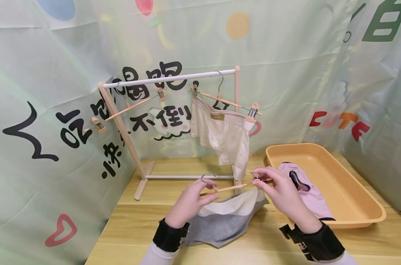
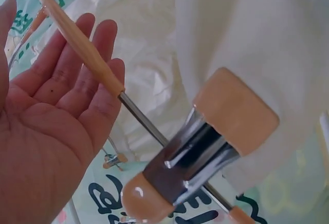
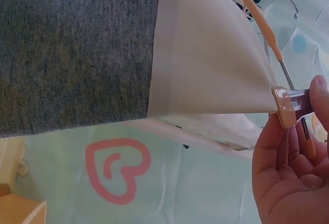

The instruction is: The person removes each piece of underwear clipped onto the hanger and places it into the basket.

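Observation:
Both hands are at a clip hanger [image 1: 231, 188] with a grey and cream pair of underpants [image 1: 217, 228] hanging from it above the table. My right hand [image 1: 281, 189] pinches the hanger's right clip [image 3: 286, 107] between thumb and fingers, and the cream waistband's corner is at that clip. My left hand [image 1: 192, 200] is at the hanger's other half; in the left wrist view its fingers are nearly straight and the bar [image 2: 85, 49] lies across them. The left clip [image 2: 195, 147] is against cream fabric.
Behind stands a small rack [image 1: 174, 78]. On it hang white underpants [image 1: 220, 134] clipped to a hanger, and a bare clip hanger [image 1: 131, 107]. At right, an orange tray [image 1: 352, 184] holds a pink garment [image 1: 314, 200]. Printed cloth [image 1: 273, 48] surrounds the wooden table [image 1: 121, 235].

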Action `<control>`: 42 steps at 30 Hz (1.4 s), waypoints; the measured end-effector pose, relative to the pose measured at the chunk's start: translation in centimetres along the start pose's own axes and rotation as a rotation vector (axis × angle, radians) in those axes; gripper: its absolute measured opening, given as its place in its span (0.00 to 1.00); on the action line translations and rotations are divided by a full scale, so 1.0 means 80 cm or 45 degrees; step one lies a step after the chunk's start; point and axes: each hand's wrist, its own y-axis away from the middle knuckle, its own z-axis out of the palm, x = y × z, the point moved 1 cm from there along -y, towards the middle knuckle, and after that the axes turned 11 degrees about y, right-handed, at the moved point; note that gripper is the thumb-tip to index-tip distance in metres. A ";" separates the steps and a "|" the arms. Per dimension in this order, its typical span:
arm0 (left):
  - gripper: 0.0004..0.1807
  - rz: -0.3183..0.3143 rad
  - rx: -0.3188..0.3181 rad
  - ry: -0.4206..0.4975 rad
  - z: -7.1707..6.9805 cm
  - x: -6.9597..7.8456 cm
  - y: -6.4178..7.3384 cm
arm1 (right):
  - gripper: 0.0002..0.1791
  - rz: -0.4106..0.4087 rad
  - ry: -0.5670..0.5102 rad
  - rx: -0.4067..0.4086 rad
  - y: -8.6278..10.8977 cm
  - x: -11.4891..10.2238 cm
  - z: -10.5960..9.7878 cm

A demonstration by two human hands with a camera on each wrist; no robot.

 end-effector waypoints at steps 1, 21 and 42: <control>0.18 -0.006 -0.011 -0.006 0.001 0.000 -0.001 | 0.14 -0.008 0.000 0.003 0.000 0.000 0.000; 0.09 0.049 -0.054 -0.003 0.014 0.001 -0.004 | 0.15 -0.060 0.013 0.012 0.001 -0.006 -0.001; 0.08 0.052 -0.029 -0.033 0.012 0.001 -0.003 | 0.19 -0.030 0.166 -0.097 0.004 -0.006 -0.004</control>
